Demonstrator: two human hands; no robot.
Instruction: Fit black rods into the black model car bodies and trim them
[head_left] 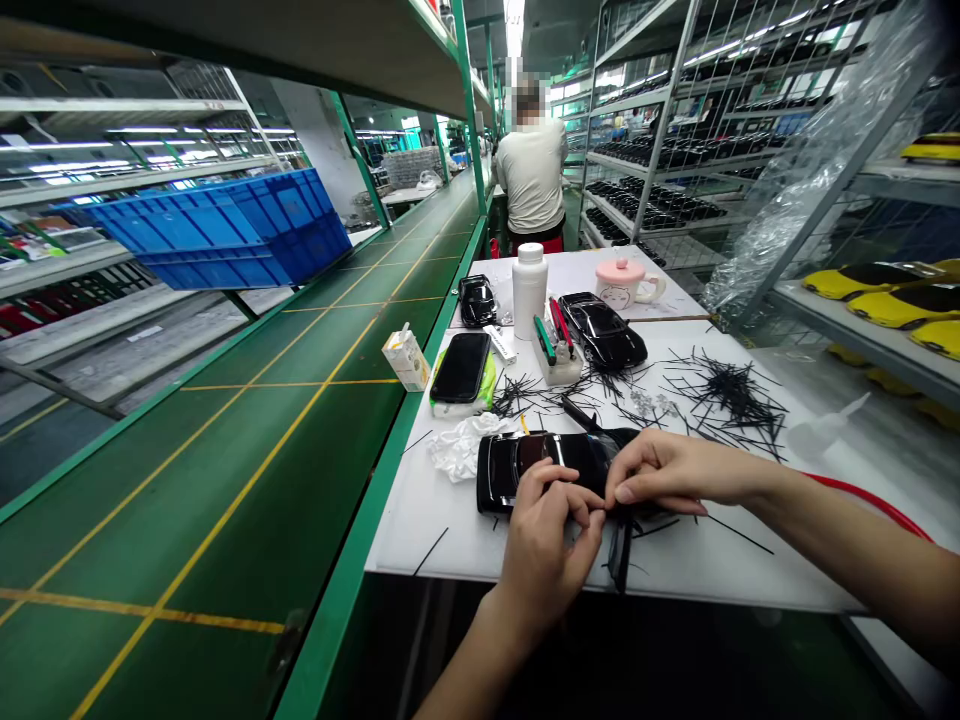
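A glossy black model car (499,475) lies on the white tabletop in front of me, with a door (619,555) swung out on the near side and another black panel raised on the far side. My left hand (555,520) rests against the car's near side, its thumb and fingertips drawn together. From the right, my right hand (667,470) reaches over the car, thumb and forefinger pinched close to the left fingertips. Whatever lies between the fingers is too small to make out. White crumpled paper (466,448) lies at the car's left end.
Thin black strips (731,395) lie piled at right. Behind stand a white bottle (530,290), a pen holder (561,370), a phone (460,367), a pink-lidded mug (622,282) and another black car (602,330). A green conveyor (300,420) runs left. A person (534,180) stands ahead.
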